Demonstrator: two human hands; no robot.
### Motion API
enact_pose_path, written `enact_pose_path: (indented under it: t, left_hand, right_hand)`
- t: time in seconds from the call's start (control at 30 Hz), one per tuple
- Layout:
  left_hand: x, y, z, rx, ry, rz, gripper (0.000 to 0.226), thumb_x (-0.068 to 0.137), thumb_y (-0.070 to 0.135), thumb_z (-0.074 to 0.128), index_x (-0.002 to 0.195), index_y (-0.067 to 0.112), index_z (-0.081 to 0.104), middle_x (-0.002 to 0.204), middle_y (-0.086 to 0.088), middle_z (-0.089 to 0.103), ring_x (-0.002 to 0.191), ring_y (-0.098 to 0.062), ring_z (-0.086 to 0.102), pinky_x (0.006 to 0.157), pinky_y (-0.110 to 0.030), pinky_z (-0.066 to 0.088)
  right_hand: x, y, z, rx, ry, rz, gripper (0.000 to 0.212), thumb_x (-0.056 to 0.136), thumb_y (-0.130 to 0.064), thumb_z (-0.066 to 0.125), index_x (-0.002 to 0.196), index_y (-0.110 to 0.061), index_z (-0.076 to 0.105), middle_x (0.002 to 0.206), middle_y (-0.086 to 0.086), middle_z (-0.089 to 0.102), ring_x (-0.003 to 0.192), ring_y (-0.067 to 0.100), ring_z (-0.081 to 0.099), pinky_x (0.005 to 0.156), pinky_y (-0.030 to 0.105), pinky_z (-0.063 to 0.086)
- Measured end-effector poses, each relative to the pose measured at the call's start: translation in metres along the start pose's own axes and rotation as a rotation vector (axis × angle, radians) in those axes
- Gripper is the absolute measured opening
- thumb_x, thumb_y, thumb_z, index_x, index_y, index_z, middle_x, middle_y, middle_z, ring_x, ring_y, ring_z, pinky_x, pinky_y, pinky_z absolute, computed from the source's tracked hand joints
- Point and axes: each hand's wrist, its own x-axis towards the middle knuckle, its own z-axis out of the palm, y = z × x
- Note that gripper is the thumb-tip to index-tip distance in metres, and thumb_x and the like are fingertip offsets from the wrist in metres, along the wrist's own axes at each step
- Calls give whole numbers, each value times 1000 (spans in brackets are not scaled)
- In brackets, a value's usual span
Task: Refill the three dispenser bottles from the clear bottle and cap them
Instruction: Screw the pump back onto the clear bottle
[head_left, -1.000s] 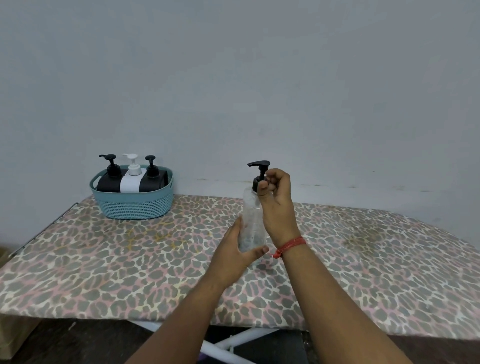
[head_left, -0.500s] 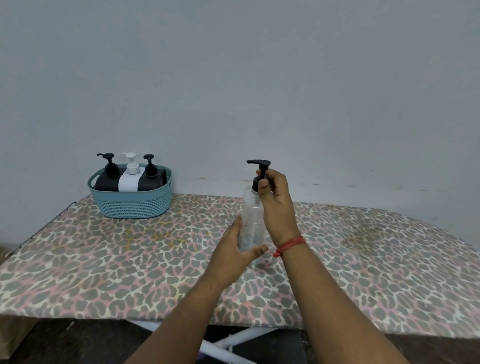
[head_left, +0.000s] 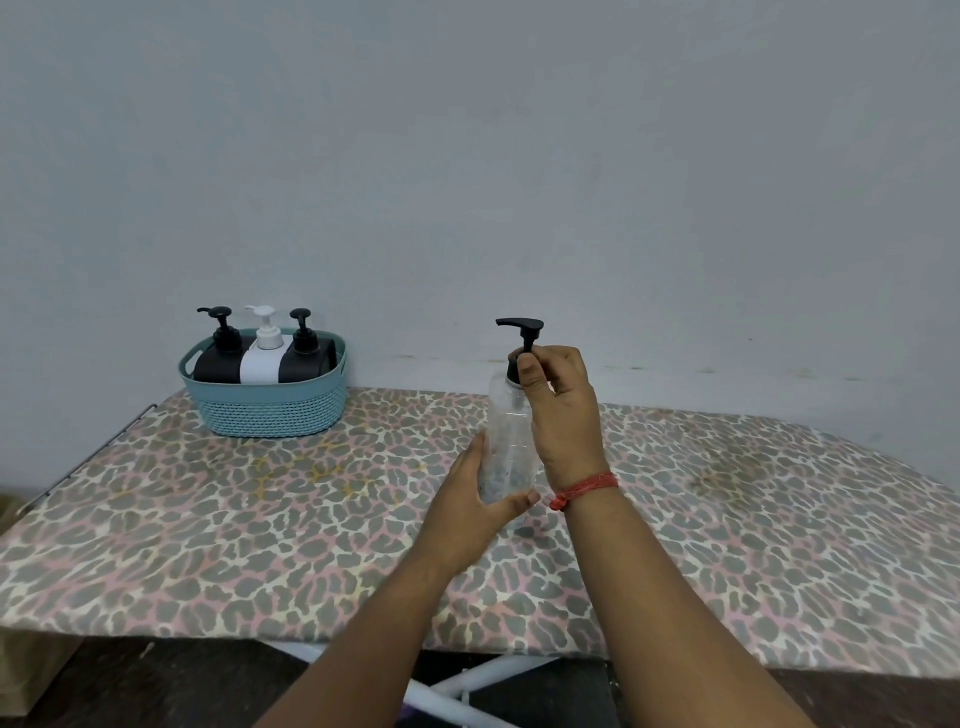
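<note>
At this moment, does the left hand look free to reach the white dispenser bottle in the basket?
Probably not yet. The left hand grips the clear bottle while the right hand holds its pump collar. Nothing lies between it and the white dispenser bottle in the basket.

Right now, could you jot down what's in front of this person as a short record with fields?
surface: leopard-print board
clear bottle: upright, black pump top on
left hand: grips the bottle's lower body
right hand: fingers curled round the pump collar
basket: teal, far left, by the wall
in basket: two black dispensers, one white, all capped
</note>
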Motion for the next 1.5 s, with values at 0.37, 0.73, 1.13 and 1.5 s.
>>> enact_pose_path:
  t: [0.37,0.73,1.13,1.5]
  left_hand:
    - [-1,0,0,35,3,-7,112,73,71,79,162,33,23,163,15,34,148,-6,35,122,-43,34]
    - [-5,5,-3,3,-12,29,102,74,68,79,158,42,28,157,18,43,142,-4,43,118,-42,41]
    - [-22,-6,-12,-274,-7,-135,70,98,16,67,153,44,36,138,29,51,117,20,54,94,-13,50]
    - [27,-12,-79,-371,164,-119,49,101,4,42,133,39,51,109,40,67,104,19,62,82,-5,48]
  right_hand:
    - [1,2,1,-20,60,20,47,84,-51,64,106,-11,73,112,-2,55,101,14,66,82,11,49]
    - [-44,11,-16,-129,-91,157,68,89,-65,45,149,-34,38,153,-14,35,138,3,40,109,25,40]
    - [-103,46,-17,-141,-140,415,59,97,-39,61,150,-35,36,143,-27,49,126,-9,50,104,18,43]
    - [-44,45,69,-262,-302,332,53,96,-29,59,146,-30,40,137,-13,55,123,5,55,106,30,46]
